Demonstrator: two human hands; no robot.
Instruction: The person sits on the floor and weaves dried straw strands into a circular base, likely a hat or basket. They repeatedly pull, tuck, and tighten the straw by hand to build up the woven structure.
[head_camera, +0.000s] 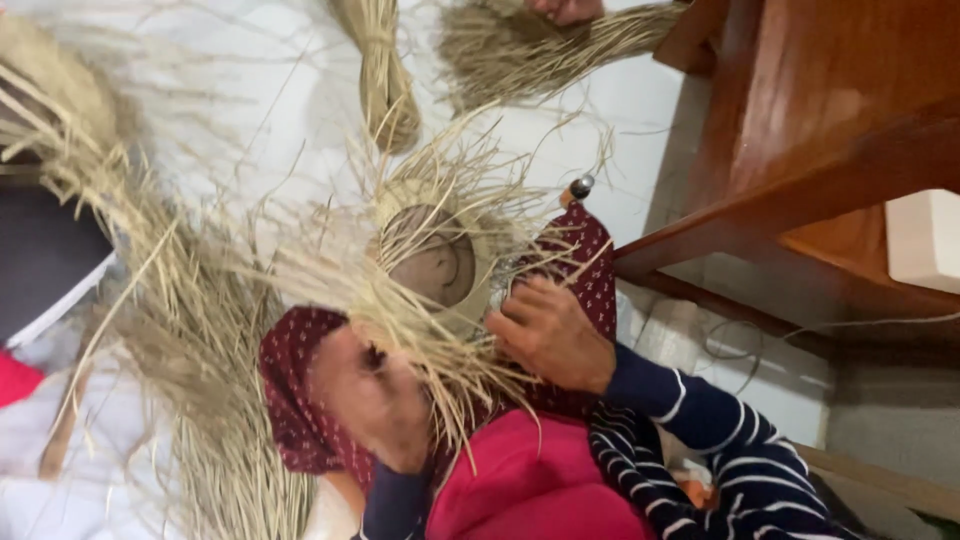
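The woven straw ring sits mid-frame, loose straw spread to its left, a tied straw bundle above, wooden furniture at upper right.

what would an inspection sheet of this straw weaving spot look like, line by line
surface: pale floor, strewn with loose straw.
job's things: round woven straw piece with long loose strands, on a dark red dotted cloth over the lap.
clutter: tied straw bundle, big straw heap, second bundle under another person's hand.
grippers: left hand blurred among the strands, grip unclear; right hand pinching the woven piece's edge.
cables: thin pale cord on the floor by the furniture.
surroundings: reddish wooden furniture, white block.
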